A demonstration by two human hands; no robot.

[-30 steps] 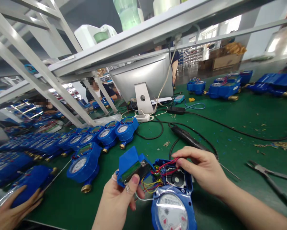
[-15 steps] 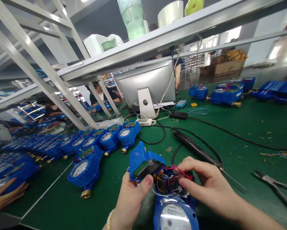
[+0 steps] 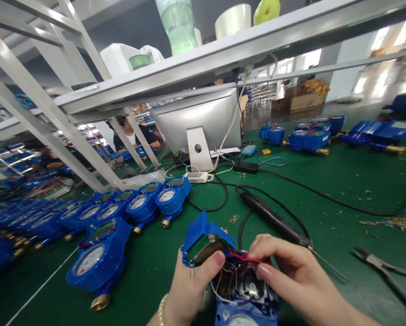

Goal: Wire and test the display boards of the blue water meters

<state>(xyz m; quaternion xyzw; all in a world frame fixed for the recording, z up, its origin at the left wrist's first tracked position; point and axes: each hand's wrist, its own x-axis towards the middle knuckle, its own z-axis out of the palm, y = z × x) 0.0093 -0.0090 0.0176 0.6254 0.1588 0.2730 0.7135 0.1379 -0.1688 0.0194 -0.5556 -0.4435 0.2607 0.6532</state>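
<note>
From here I see the left hand gripping a blue cover with a circuit board in it, thumb pressed on the board's near edge, while the right hand pinches red wires between thumb and fingertips. The open blue meter lies on the green surface just below and between the hands, with yellow wires running up towards the cover. Beyond the right hand lies a black electric screwdriver, pliers rest to its right, and rows of blue meters stand left of the left hand.
</note>
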